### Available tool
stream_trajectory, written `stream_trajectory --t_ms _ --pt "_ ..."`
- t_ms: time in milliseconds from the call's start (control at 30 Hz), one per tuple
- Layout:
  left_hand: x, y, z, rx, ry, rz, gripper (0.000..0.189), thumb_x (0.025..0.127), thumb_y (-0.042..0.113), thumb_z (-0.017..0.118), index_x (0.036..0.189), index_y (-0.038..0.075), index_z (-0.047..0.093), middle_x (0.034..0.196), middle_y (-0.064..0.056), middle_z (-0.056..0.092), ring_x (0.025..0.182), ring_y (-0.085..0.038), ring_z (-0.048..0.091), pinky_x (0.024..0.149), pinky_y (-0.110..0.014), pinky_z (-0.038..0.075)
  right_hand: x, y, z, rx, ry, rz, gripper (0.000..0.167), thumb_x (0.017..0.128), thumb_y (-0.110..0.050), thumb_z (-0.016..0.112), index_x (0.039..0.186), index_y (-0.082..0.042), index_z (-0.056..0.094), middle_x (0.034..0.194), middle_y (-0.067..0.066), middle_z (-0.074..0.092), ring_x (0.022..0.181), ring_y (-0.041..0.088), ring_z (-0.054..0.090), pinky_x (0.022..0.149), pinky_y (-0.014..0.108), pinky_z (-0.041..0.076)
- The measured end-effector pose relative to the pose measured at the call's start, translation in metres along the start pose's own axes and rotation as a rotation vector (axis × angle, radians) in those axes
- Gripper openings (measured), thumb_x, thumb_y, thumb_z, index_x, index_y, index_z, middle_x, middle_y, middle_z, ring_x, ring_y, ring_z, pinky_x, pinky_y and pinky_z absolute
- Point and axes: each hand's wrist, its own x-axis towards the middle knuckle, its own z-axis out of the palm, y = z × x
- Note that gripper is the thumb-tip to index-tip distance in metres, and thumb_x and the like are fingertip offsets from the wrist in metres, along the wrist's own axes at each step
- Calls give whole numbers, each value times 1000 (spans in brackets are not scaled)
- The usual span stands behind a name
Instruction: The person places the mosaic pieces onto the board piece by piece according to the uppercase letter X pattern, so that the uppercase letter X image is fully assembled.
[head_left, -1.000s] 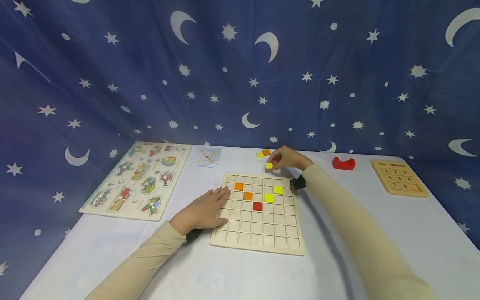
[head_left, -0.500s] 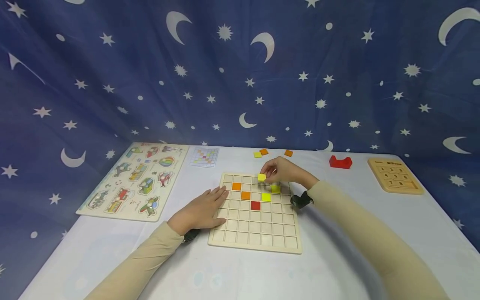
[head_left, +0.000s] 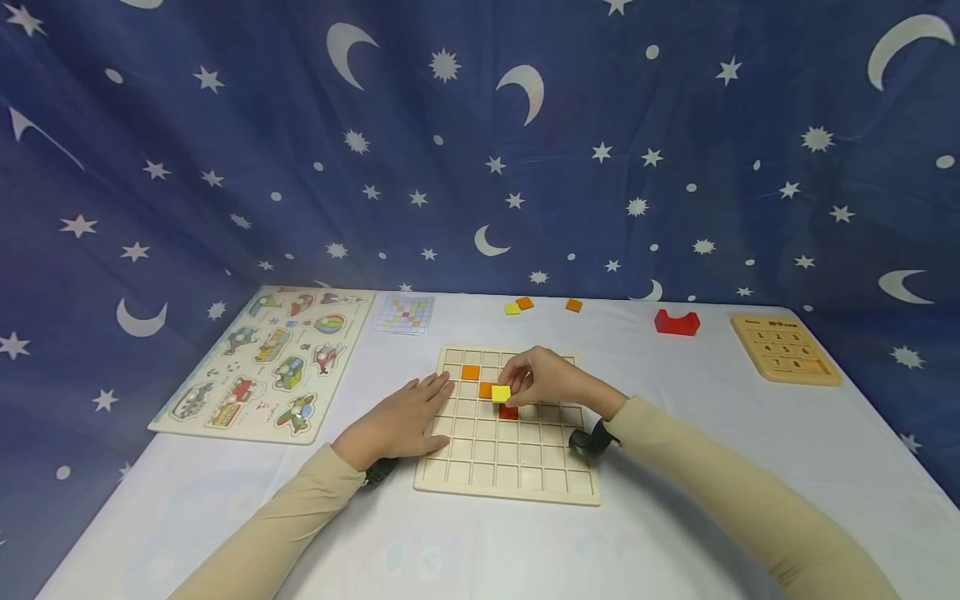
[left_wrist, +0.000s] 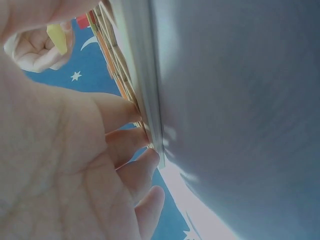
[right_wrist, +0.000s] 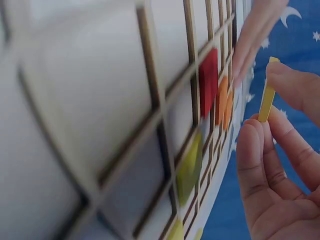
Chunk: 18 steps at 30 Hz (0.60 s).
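Observation:
My right hand [head_left: 546, 379] pinches a yellow square tile [head_left: 501, 394] between thumb and fingers, held above a wooden grid board [head_left: 506, 477]. In the right wrist view the yellow tile [right_wrist: 267, 102] is seen edge-on, apart from the grid. A red tile [head_left: 508, 413] lies in the board just below it, with two orange tiles [head_left: 470, 372] toward the upper left. Yellow tiles [right_wrist: 190, 172] in the grid show in the right wrist view; the right hand hides them from the head camera. My left hand [head_left: 397, 425] rests on the board's left edge, fingers extended.
A yellow tile [head_left: 512, 308] and two orange tiles [head_left: 573, 305] lie behind the board. A printed pattern card [head_left: 406, 315] and a picture puzzle board [head_left: 262, 367] are on the left. Right of the board are a red block [head_left: 677, 323] and a wooden number tray [head_left: 785, 350].
My right hand has carried the yellow tile from behind the board forward and left, over the grid near the red and orange tiles. The left hand keeps its place on the board's edge.

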Motion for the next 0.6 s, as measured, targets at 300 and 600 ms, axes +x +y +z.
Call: stream_trajectory --t_ms 300,600 --pt "1 -2 0 10 -2 -4 80 91 46 53 149 3 20 158 -13 15 146 -27 16 120 -44 18 2 -11 19 -7 -55 -30 22 72 -7 80 91 -3 70 81 7 68 67 4 58 63 20 54" --pt "1 -3 0 0 -1 6 80 91 45 53 149 2 20 158 -14 15 146 -27 16 120 -45 18 4 -19 26 -95 -87 -23 19 70 -9 81 85 -5 69 73 3 66 62 3 55 60 17 52"
